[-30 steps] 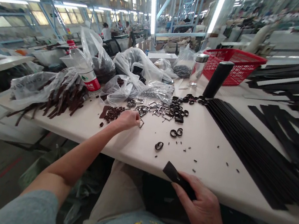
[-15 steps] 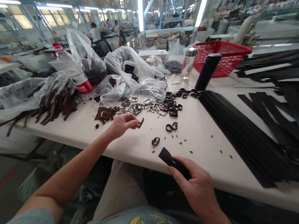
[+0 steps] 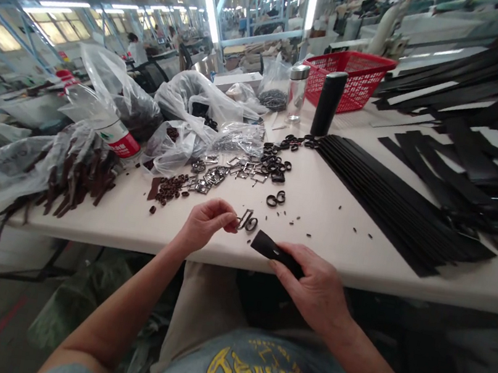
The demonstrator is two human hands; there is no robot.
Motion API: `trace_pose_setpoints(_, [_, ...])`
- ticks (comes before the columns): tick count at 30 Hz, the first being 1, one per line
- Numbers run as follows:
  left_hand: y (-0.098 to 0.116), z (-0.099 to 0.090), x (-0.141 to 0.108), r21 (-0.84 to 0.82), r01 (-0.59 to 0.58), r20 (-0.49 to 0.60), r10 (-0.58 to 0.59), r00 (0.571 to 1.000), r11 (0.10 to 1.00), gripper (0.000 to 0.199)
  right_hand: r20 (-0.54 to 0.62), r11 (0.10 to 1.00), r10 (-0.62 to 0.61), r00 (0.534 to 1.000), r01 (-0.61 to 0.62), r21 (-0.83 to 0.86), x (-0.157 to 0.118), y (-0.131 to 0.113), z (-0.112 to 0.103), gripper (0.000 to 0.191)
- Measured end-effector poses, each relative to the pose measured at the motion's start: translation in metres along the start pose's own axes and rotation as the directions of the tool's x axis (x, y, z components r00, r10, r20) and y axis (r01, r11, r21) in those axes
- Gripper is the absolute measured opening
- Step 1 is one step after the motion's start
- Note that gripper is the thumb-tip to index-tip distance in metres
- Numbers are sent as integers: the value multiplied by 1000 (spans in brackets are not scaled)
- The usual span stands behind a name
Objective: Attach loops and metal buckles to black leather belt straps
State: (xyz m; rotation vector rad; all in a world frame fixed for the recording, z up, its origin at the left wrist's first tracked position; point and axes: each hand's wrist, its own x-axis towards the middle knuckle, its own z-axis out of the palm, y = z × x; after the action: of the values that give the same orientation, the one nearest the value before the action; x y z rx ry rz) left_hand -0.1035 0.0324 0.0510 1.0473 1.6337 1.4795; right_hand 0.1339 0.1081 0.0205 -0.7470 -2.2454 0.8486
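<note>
Between the thumb and fingers of my left hand (image 3: 210, 224) is a metal buckle (image 3: 245, 218), held just above the table (image 3: 324, 247). My right hand (image 3: 313, 286) is closed around a folded black strap (image 3: 268, 247), whose end with a small slot points toward the buckle. A black loop (image 3: 251, 224) lies right beside the buckle. Two more black loops (image 3: 276, 199) rest farther back, with several tiny dark pieces near them. Behind my left hand are a pile of metal buckles (image 3: 213, 176) and small brown rings (image 3: 170, 187).
Long black straps (image 3: 387, 201) are stacked on the right. A black bottle (image 3: 328, 103), a glass bottle (image 3: 296, 94) and a red basket (image 3: 358, 81) stand at the back. Plastic bags (image 3: 205, 102) and brown straps (image 3: 82, 177) lie on the left.
My left hand has moved slightly right and down with the buckle, which now shows its open frame beside the loop. The view has shifted, and both hands are closer together.
</note>
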Motion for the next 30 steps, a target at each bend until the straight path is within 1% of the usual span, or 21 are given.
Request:
trace_pose_setpoints(3, [2, 4, -8, 2, -29, 47, 29, 998, 1000, 34, -17, 998, -39, 999, 38, -56, -1, -2, 0, 21])
trace_pose_setpoints(6, [3, 7, -18, 15, -63, 86, 62, 994, 998, 30, -58, 986, -108, 993, 99, -131, -3, -4, 2, 20])
trace_pose_setpoints(9, [5, 9, -27, 121, -163, 154, 144, 978, 979, 21, -91, 965, -162, 983, 138, -225, -6, -5, 2, 21])
trace_pose_setpoints(11, [9, 11, -32, 229, -271, 221, 221, 950, 935, 16, -96, 952, -177, 980, 146, -270, -8, -6, 1, 22])
trace_pose_setpoints(15, [16, 12, -37, 404, -468, 327, 354, 876, 786, 15, -106, 946, -203, 974, 167, -277, -13, -6, -1, 22])
trace_pose_setpoints(17, [18, 13, -37, 461, -515, 360, 378, 853, 722, 15, -77, 952, -198, 977, 173, -252, -14, -5, -2, 23])
trace_pose_setpoints(19, [19, 13, -34, 495, -532, 378, 381, 844, 687, 16, -42, 962, -180, 983, 167, -215, -16, -2, -2, 23])
trace_pose_setpoints(22, [21, 11, -28, 505, -541, 357, 408, 840, 673, 18, -20, 976, -147, 989, 142, -166, -18, 5, -4, 24])
trace_pose_setpoints(25, [24, 9, -22, 503, -544, 288, 464, 838, 672, 18, -36, 984, -102, 994, 96, -152, -20, 14, -8, 24])
trace_pose_setpoints(27, [23, 9, -20, 532, -498, 199, 470, 860, 685, 19, -60, 989, -68, 996, 59, -138, -21, 17, -12, 25])
trace_pose_setpoints(30, [16, 15, -21, 538, -365, 46, 406, 913, 760, 20, -62, 995, -50, 997, 45, -90, -21, 11, -15, 26])
